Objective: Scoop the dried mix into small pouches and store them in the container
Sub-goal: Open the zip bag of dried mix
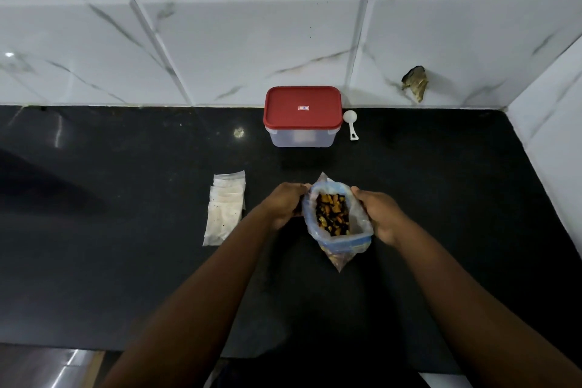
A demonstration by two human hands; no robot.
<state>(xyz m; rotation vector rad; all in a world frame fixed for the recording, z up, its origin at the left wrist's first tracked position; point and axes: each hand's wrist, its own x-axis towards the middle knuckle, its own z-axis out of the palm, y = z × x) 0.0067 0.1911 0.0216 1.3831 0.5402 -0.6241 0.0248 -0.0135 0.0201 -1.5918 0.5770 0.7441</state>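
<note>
A clear zip bag [359, 224] with a blue seal strip stands in the middle of the black counter, its mouth pulled wide. Inside it lies the dried mix [332, 214], yellow and dark pieces. My left hand [285, 203] grips the bag's left rim and my right hand [379, 214] grips its right rim. A small stack of empty white pouches [225, 208] lies flat to the left of my left hand. At the back stands a clear container with a red lid [303, 107], closed. A white scoop [351, 123] lies just right of it.
The black counter [126, 261] meets a white marble-tiled wall [220, 41] at the back and on the right. A damaged spot in the tile [415, 82] shows at the back right. The counter's front edge runs along the bottom.
</note>
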